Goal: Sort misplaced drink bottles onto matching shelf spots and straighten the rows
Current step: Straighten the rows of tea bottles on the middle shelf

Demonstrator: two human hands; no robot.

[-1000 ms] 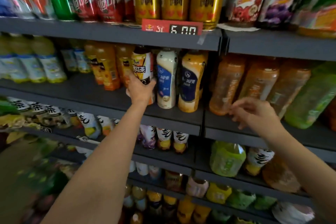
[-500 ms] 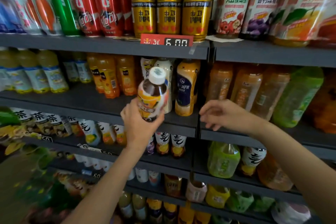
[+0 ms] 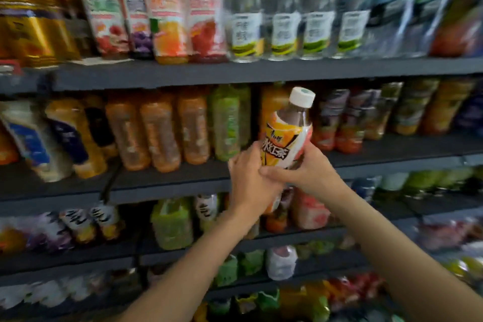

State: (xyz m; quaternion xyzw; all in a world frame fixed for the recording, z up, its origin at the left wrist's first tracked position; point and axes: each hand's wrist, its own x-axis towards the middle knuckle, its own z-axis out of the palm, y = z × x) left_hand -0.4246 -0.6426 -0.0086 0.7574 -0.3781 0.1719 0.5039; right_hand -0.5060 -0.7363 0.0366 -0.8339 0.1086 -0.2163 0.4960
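Now a different stretch of the shelving (image 3: 261,70) is faced than a moment ago: the gold cans (image 3: 31,21) that were overhead are pushed to the far left, and clear bottles (image 3: 282,18) are seen on the top tier instead. Much of the stock is blurred, so labels cannot be read. In the middle tier a row of orange bottles (image 3: 159,128) is passed, with a green bottle (image 3: 226,123) beside it.

The iced tea bottle (image 3: 287,136), held half a second ago by one hand alone, is now gripped by both, upright and slightly tilted, in front of the middle tier and not resting on any shelf. The left hand (image 3: 248,178) is wrapped round its lower left side; the right hand (image 3: 305,172), earlier empty near the shelf edge, is now curled round its lower right. A matching spot is judged to be sought further right; none is yet identified.
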